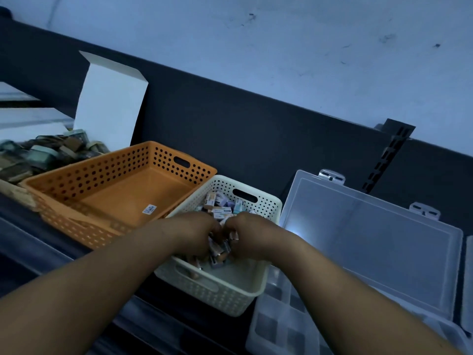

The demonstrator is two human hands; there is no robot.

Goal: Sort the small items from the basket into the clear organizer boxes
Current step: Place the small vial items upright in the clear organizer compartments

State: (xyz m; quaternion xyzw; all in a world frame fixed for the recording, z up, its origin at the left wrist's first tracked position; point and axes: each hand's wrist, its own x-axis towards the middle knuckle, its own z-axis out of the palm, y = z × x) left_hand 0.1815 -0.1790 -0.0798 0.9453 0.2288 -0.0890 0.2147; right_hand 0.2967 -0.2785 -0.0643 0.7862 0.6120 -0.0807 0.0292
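1. Nearest, the clear organizer box (pixel 279 329) lies on the worktop, its lid (pixel 371 242) thrown open; the dim compartments appear unfilled.
2. Just beside it, in the white basket (pixel 217 295), the left hand (pixel 197 234) and right hand (pixel 252 234) curl round a clutch of small items (pixel 220 207). This looks like the gathering step; next, carry them right and separate by kind.
3. Beyond, the orange basket (pixel 76 175) holds only a sticker (pixel 149 209).

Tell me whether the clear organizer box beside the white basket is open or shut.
Open. The clear organizer box has its lid swung back, leaving the divided compartments uncovered.
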